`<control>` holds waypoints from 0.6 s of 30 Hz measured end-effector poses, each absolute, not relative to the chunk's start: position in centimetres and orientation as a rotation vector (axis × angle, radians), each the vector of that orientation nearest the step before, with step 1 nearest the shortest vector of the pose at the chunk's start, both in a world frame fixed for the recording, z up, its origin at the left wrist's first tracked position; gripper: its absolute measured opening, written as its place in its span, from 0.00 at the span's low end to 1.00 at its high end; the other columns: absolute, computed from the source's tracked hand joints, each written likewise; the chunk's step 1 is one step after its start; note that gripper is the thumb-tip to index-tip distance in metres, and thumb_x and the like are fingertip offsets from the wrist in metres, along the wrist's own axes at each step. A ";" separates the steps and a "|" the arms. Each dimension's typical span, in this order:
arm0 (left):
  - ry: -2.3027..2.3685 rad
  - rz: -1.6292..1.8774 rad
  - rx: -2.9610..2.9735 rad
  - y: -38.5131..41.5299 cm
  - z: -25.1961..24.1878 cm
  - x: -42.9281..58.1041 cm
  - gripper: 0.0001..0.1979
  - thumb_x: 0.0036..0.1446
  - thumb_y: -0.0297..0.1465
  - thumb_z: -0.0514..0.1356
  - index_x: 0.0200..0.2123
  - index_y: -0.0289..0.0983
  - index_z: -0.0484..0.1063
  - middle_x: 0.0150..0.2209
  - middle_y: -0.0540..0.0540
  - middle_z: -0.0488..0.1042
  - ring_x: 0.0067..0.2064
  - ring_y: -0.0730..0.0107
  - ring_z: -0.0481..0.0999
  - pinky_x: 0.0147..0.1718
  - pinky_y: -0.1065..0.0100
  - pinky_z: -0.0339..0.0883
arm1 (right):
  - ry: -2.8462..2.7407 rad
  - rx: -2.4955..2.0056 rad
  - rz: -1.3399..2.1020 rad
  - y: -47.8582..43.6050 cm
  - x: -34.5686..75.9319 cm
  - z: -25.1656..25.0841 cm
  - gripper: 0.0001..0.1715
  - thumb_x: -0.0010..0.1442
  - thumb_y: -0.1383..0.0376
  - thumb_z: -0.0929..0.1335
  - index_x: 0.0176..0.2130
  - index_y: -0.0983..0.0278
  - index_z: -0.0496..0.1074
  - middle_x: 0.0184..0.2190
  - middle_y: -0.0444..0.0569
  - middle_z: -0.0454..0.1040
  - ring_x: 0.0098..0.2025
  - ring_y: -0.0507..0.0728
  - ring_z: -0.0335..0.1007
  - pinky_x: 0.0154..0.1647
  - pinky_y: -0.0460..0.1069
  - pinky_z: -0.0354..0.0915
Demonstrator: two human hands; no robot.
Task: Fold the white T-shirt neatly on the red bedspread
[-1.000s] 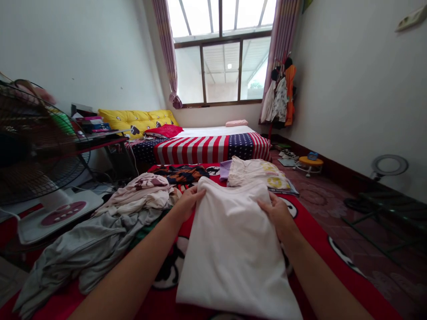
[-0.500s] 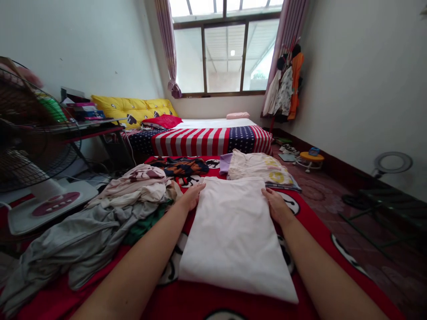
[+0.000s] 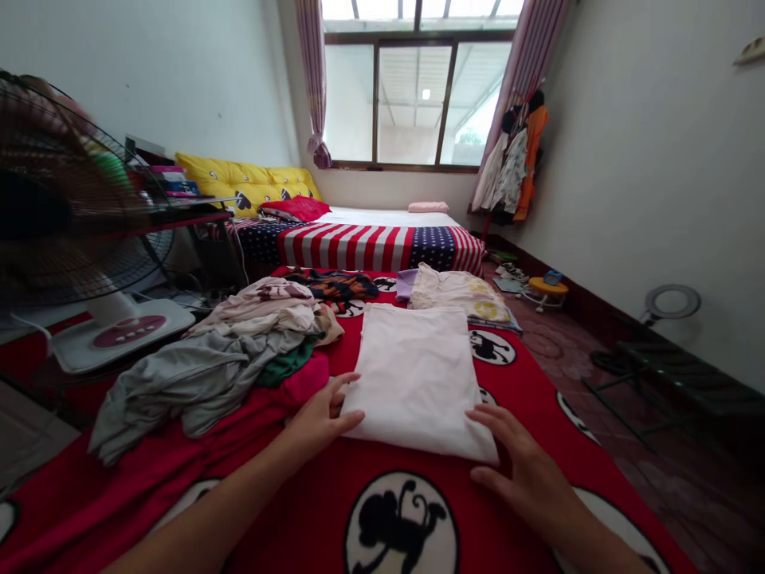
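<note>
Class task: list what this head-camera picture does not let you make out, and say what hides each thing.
All from the head view:
Standing fan: blades blurred; it also hides part of the desk.
Stack of items: labels too small to read.
Blue object on the yellow stool: too small to identify.
Folded white cloth: folds hide the garment's shape.
Left forearm, right forearm: cut off by the bottom edge.

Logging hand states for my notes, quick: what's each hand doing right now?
Left hand: open, fingers against the folded white cloth garment, not gripping.
Right hand: open, at its near corner, no clear grip.
</note>
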State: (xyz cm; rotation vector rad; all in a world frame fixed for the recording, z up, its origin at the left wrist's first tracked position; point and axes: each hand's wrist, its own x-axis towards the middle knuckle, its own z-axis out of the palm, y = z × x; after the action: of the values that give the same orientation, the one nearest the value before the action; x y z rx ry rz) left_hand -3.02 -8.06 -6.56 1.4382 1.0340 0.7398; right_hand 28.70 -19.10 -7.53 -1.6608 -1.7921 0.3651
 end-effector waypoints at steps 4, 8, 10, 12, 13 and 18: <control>1.149 0.783 1.754 -8.0 -7.3 -2.3 0.24 0.45 0.38 0.64 0.47 0.35 0.74 0.37 0.45 0.75 0.37 0.64 0.73 0.35 0.68 0.64 | -2.011 -1.632 0.076 -19.1 27.6 -7.6 0.17 0.59 0.69 0.64 0.47 0.57 0.74 0.48 0.51 0.71 0.51 0.60 0.67 0.52 0.56 0.66; 1.127 0.748 1.700 -6.8 -4.2 -2.4 0.25 0.42 0.41 0.64 0.42 0.31 0.76 0.29 0.48 0.73 0.29 0.70 0.68 0.27 0.72 0.59 | -2.094 -1.618 0.027 -17.3 27.2 -4.0 0.14 0.64 0.65 0.61 0.40 0.61 0.75 0.37 0.51 0.73 0.42 0.58 0.69 0.41 0.51 0.67; 1.106 0.750 1.678 -7.2 -1.6 -3.2 0.26 0.41 0.41 0.65 0.42 0.31 0.76 0.26 0.50 0.71 0.26 0.74 0.65 0.24 0.74 0.55 | -2.132 -1.600 -0.045 -17.8 27.1 -1.7 0.15 0.65 0.63 0.60 0.40 0.61 0.75 0.36 0.51 0.73 0.41 0.58 0.68 0.40 0.51 0.65; 1.072 0.705 1.690 -8.8 0.4 -4.4 0.26 0.41 0.42 0.65 0.43 0.32 0.75 0.24 0.52 0.68 0.24 0.77 0.62 0.22 0.76 0.51 | -2.192 -1.548 -0.087 -19.7 26.6 -0.1 0.15 0.65 0.62 0.60 0.42 0.60 0.75 0.36 0.52 0.73 0.41 0.58 0.68 0.40 0.50 0.64; 1.047 0.664 1.695 -9.9 0.8 -5.0 0.27 0.42 0.42 0.65 0.44 0.32 0.75 0.23 0.53 0.66 0.23 0.78 0.60 0.21 0.76 0.50 | -2.232 -1.532 -0.069 -20.9 26.2 0.2 0.15 0.65 0.62 0.60 0.42 0.60 0.75 0.37 0.52 0.73 0.41 0.57 0.68 0.40 0.50 0.63; 0.903 0.264 1.704 -15.8 -2.1 -8.0 0.21 0.47 0.42 0.64 0.42 0.35 0.77 0.21 0.55 0.61 0.23 0.79 0.56 0.20 0.76 0.46 | -2.415 -1.685 0.338 -26.9 24.2 -1.8 0.16 0.63 0.66 0.60 0.33 0.59 0.76 0.31 0.48 0.73 0.32 0.53 0.69 0.33 0.46 0.60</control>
State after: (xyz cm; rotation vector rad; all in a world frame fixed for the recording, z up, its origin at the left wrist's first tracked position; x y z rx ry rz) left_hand -8.03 -15.84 -2.11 1.7037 0.9030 0.2644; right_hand 24.19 -26.90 -1.77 -1.6853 -2.4152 0.3378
